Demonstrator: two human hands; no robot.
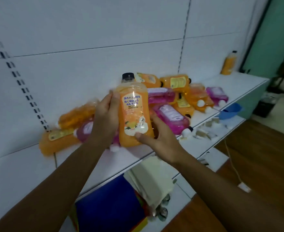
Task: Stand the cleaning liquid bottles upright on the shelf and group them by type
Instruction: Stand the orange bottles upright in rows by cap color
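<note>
I hold an orange bottle [133, 113] with a black cap upright above the white shelf [235, 87]. My left hand [105, 118] grips its left side. My right hand [156, 136] grips its lower right, thumb on the front label. Behind it lies a heap of orange bottles [176, 82] and pink bottles [171, 114] on their sides. More lie at the left, an orange one [54, 144] among them. One orange bottle [229, 63] stands upright at the shelf's far right end.
A lower shelf [209, 141] holds small boxes and a blue scoop [231, 111]. Below are a blue and red package [107, 208] and cream cloth bags [153, 178]. A cord with a plug [243, 186] lies on the wooden floor at right.
</note>
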